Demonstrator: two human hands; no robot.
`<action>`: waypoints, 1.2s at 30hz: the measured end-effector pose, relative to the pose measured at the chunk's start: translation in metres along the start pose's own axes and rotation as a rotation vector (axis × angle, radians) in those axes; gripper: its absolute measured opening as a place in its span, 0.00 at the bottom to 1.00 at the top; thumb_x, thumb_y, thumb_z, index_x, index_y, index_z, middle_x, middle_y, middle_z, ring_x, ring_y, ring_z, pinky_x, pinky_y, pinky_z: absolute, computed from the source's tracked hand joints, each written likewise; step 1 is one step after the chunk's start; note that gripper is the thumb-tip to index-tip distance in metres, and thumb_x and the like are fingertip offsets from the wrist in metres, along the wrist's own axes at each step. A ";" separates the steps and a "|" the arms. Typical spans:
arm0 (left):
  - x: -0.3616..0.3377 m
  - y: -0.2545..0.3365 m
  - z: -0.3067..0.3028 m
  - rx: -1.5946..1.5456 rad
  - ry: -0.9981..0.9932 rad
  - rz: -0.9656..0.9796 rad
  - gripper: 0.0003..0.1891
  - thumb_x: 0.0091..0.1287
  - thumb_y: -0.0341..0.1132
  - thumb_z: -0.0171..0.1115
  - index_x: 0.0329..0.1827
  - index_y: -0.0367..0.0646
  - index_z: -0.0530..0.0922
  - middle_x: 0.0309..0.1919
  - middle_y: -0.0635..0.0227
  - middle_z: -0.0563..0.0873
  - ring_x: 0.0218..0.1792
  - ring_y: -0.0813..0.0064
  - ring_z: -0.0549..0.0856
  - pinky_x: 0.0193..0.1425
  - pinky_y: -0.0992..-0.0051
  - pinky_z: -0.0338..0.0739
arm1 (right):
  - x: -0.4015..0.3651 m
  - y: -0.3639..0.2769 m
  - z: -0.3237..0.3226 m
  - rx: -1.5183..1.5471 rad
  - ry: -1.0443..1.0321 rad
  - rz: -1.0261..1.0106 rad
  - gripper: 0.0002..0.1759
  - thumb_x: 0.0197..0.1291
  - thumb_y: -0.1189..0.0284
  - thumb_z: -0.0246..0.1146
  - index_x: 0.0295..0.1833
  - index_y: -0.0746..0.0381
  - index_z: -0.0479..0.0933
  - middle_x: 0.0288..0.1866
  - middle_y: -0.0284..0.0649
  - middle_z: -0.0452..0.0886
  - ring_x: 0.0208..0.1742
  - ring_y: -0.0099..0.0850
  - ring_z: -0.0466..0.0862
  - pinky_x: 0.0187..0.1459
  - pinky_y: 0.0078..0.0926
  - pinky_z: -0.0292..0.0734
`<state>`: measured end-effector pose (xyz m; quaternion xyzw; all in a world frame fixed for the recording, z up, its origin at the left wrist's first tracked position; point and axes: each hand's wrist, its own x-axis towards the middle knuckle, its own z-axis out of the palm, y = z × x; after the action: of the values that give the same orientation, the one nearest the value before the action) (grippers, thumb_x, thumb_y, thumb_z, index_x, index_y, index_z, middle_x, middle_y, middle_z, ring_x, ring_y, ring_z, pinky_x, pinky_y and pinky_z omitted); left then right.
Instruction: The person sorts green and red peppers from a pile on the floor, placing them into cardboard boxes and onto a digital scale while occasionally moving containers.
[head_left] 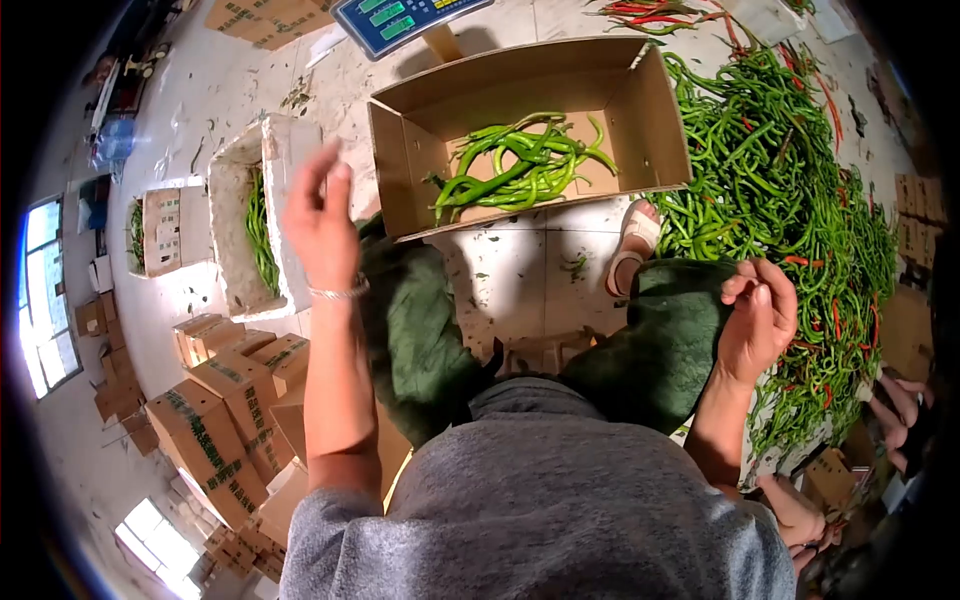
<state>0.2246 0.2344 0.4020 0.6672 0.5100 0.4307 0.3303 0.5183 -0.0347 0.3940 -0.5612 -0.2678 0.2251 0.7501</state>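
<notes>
My left hand [325, 225], with a bracelet at the wrist, is raised between a white foam box [228, 240] and an open cardboard box [420, 210]. Its fingers are apart and hold nothing. Inside the cardboard box lies a small heap of long green peppers [520, 165]. On the other side, my right hand [762, 315] hovers over the near side of a large pile of green peppers [790, 190]. Its fingers are loosely curled, the thumb stands apart, and no pepper shows in it. Some red peppers are mixed into the pile.
A digital scale [400, 25] stands beyond the cardboard box. Red peppers [650, 14] lie at the top right. Stacked cartons [225, 410] fill the lower left. A smaller box [160, 230] with green peppers is further left. Another person's limbs [795, 510] show at the lower right.
</notes>
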 end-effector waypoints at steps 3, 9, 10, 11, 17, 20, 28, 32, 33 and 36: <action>0.047 0.017 0.009 -0.329 0.201 -0.059 0.15 0.65 0.31 0.56 0.53 0.39 0.72 0.52 0.63 0.79 0.51 0.73 0.79 0.46 0.77 0.71 | 0.005 0.001 0.014 -0.056 0.013 0.047 0.15 0.61 0.74 0.54 0.51 0.71 0.72 0.41 0.47 0.80 0.34 0.30 0.79 0.33 0.23 0.72; 0.082 -0.030 0.008 -0.627 0.325 -0.260 0.21 0.68 0.31 0.50 0.63 0.42 0.60 0.59 0.60 0.73 0.53 0.66 0.78 0.43 0.74 0.72 | 0.076 -0.015 0.101 -0.485 -0.574 0.271 0.16 0.60 0.70 0.58 0.50 0.68 0.75 0.43 0.39 0.79 0.40 0.24 0.78 0.41 0.21 0.73; 0.081 -0.051 0.010 -0.608 0.376 -0.293 0.21 0.68 0.31 0.51 0.63 0.42 0.60 0.57 0.61 0.75 0.52 0.64 0.78 0.42 0.73 0.72 | 0.094 -0.002 0.123 -0.537 -0.764 0.234 0.15 0.59 0.71 0.59 0.50 0.68 0.75 0.43 0.39 0.78 0.42 0.25 0.77 0.43 0.22 0.72; 0.083 -0.073 0.010 -0.676 0.430 -0.488 0.21 0.68 0.31 0.50 0.63 0.42 0.61 0.56 0.62 0.75 0.52 0.63 0.78 0.41 0.73 0.73 | 0.107 0.017 0.152 -0.584 -0.906 0.180 0.16 0.59 0.68 0.59 0.49 0.66 0.75 0.41 0.40 0.79 0.42 0.27 0.78 0.42 0.25 0.72; 0.097 -0.060 0.013 -0.960 0.428 -0.489 0.21 0.66 0.28 0.51 0.62 0.34 0.61 0.55 0.55 0.74 0.49 0.57 0.79 0.37 0.70 0.75 | 0.100 0.211 0.294 -1.093 -1.543 0.040 0.21 0.52 0.72 0.61 0.54 0.57 0.74 0.48 0.47 0.78 0.53 0.44 0.76 0.54 0.37 0.70; 0.108 -0.073 -0.003 -1.191 0.373 -0.516 0.21 0.66 0.27 0.52 0.61 0.35 0.61 0.55 0.54 0.74 0.52 0.56 0.77 0.37 0.71 0.74 | 0.092 0.253 0.304 -1.103 -1.750 -0.051 0.18 0.54 0.73 0.59 0.53 0.54 0.76 0.48 0.46 0.79 0.51 0.45 0.77 0.54 0.37 0.70; 0.104 -0.065 -0.028 -1.307 0.404 -0.627 0.15 0.65 0.25 0.51 0.54 0.33 0.66 0.54 0.56 0.75 0.55 0.57 0.75 0.39 0.68 0.73 | 0.150 0.137 0.230 -0.729 -0.496 -0.049 0.15 0.58 0.62 0.61 0.44 0.60 0.81 0.26 0.35 0.82 0.27 0.17 0.79 0.32 0.17 0.73; 0.100 -0.057 -0.026 -1.298 0.395 -0.658 0.13 0.66 0.27 0.50 0.53 0.36 0.67 0.54 0.57 0.75 0.54 0.58 0.76 0.39 0.68 0.73 | 0.143 0.113 0.193 -0.762 -0.219 -0.141 0.14 0.57 0.60 0.63 0.35 0.61 0.81 0.22 0.33 0.80 0.24 0.18 0.78 0.30 0.18 0.72; 0.099 -0.054 -0.025 -1.300 0.394 -0.652 0.13 0.66 0.27 0.50 0.53 0.36 0.68 0.54 0.58 0.76 0.54 0.58 0.76 0.39 0.68 0.73 | 0.145 0.109 0.185 -0.899 -0.212 -0.155 0.15 0.56 0.59 0.63 0.33 0.62 0.80 0.21 0.35 0.80 0.23 0.20 0.77 0.30 0.20 0.72; 0.101 -0.049 -0.021 -1.309 0.372 -0.636 0.13 0.66 0.26 0.49 0.53 0.35 0.67 0.53 0.57 0.76 0.53 0.58 0.77 0.39 0.67 0.73 | 0.149 0.108 0.170 -1.239 -0.238 -0.205 0.20 0.55 0.56 0.63 0.26 0.64 0.77 0.20 0.41 0.79 0.22 0.26 0.78 0.31 0.27 0.73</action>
<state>0.1966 0.3443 0.3913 0.0714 0.3652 0.6355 0.6765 0.5152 0.2121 0.3508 -0.8336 -0.4821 0.0165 0.2691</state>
